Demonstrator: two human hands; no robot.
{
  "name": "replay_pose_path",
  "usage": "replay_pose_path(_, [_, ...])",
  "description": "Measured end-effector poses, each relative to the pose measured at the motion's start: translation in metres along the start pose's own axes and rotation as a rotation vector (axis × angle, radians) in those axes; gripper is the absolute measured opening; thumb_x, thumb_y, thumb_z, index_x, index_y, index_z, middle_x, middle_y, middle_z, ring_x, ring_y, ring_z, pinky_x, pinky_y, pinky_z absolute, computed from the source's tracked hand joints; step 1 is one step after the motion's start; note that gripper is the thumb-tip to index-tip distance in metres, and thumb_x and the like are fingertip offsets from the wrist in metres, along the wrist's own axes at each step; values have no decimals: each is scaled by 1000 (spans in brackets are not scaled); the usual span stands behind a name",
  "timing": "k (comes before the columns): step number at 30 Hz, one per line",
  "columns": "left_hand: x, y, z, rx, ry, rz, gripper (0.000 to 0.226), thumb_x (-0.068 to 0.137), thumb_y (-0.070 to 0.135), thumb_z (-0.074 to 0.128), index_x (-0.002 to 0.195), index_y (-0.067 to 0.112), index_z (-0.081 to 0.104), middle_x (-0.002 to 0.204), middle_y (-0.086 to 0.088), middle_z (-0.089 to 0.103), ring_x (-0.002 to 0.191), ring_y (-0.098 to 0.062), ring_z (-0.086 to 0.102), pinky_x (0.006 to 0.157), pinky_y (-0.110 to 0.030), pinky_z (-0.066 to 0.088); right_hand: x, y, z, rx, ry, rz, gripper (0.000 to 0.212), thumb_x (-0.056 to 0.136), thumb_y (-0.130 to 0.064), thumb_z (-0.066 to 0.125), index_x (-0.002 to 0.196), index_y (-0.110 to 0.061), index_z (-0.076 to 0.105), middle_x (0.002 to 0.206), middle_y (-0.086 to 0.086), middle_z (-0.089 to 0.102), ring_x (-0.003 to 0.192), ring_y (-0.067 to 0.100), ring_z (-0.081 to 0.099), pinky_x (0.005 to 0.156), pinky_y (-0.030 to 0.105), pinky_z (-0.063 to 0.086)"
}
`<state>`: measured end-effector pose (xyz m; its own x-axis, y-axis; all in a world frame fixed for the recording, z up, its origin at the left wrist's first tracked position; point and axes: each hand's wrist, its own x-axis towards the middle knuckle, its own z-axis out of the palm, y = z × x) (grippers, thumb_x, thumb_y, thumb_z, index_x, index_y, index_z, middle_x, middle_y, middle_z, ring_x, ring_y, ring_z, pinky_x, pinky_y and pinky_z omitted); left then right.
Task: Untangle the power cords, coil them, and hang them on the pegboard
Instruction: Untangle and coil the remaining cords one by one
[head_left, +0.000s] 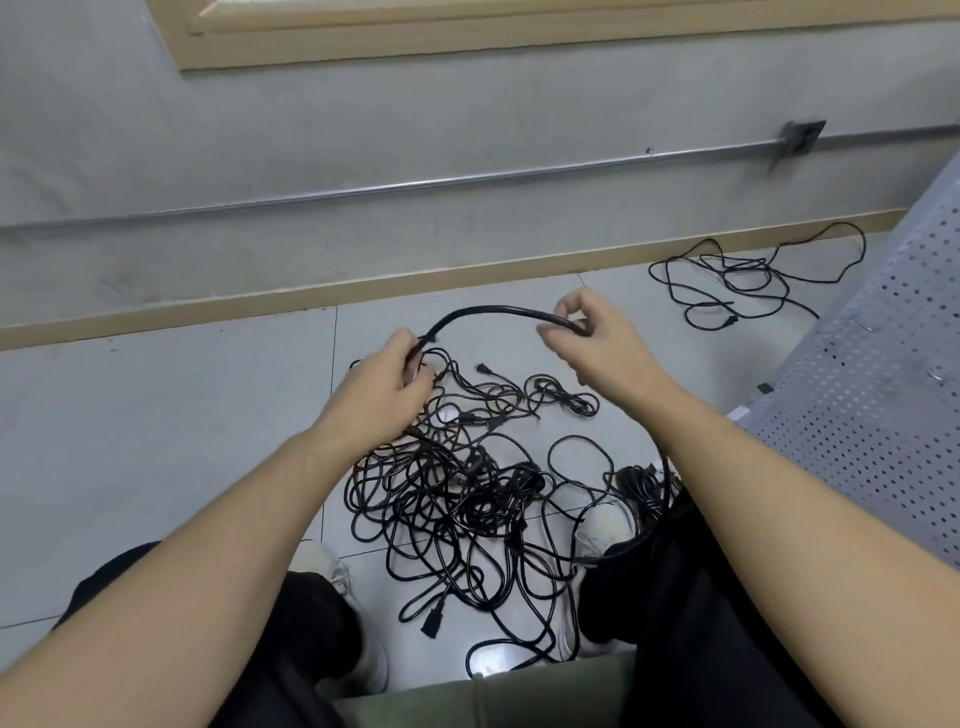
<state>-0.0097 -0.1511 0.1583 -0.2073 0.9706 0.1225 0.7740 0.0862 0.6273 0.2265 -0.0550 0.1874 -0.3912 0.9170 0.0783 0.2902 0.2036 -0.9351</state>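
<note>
Where the person sits, black trouser legs (691, 597) and white shoes (597, 535) frame a tangled heap of black power cords (457, 499) on the tiled floor (156, 441). Above the heap, the left hand (384, 389) curls its fingers around one end of a raised cord span (498, 310), and the right hand (597, 338) pinches the other end between thumb and fingers, so the span arches between them. Farther right, a second loose cord bundle (737, 280) lies near the baseboard (311, 291), beside a perforated grey panel (872, 374). A metal conduit (415, 184) runs along the wall.
</note>
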Motion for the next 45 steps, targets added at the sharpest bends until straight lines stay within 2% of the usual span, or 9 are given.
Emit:
replay_pose_path(5, [-4,12,-17,404,57,97,15,104,31,48,102,26,34,72,5,53,69,-30,54,59,-38,38,-7,3,11,-104,-401,47,60,86,-22,80,134,-33,46,76,4,64,55,10,57,55,25,48])
replay_pose_path(9, [-10,13,1,483,-70,198,10,101,32,48,108,25,47,88,5,61,81,-29,58,64,-38,43,-17,-7,30,-154,-545,46,39,89,-32,78,124,-28,60,73,0,56,53,7,48,52,20,45])
replay_pose_path(13, [-7,-3,18,245,-313,174,19,95,27,62,87,28,45,76,11,58,71,-14,56,64,-33,44,-16,-11,25,-151,-407,-24,27,94,-37,71,80,-17,60,60,-8,49,44,2,36,46,12,30])
replay_pose_path(16, [-3,-25,24,77,-451,50,25,90,26,71,77,24,50,66,12,53,61,-9,49,62,-32,39,-12,-9,11,-47,-282,6,28,96,-31,69,77,-13,59,47,-16,39,41,2,30,43,14,25])
replay_pose_path(21, [-4,-32,23,-225,-342,6,30,95,42,59,79,18,52,66,-1,52,61,-21,48,62,-38,37,3,-1,-6,201,67,71,29,97,-24,66,74,-15,51,49,-4,41,44,12,29,43,23,25])
replay_pose_path(25, [-4,-14,16,-172,-222,187,22,98,52,46,87,34,53,77,-3,58,71,-15,57,69,-37,44,15,16,-14,-235,120,125,11,94,-35,62,93,-25,60,74,-10,60,69,16,55,70,33,48])
replay_pose_path(30, [-6,2,17,-61,-223,271,30,96,58,46,95,32,60,79,7,62,80,-15,60,79,-44,52,0,4,12,-614,-332,-141,47,89,-44,37,127,-31,63,131,-7,64,126,15,52,112,43,37])
replay_pose_path(36, [-12,6,15,-340,-324,112,31,72,46,72,87,35,46,77,2,65,68,-21,55,68,-40,49,-20,-6,47,-559,-547,-184,42,103,-51,50,72,-22,55,67,-9,53,67,7,49,69,21,41])
replay_pose_path(45, [-17,-17,43,-259,-515,-38,34,88,51,67,70,23,58,75,-13,70,83,-33,69,84,-50,53,-21,-12,24,158,-344,-80,51,91,-22,76,57,-19,38,58,1,28,53,11,27,50,18,28])
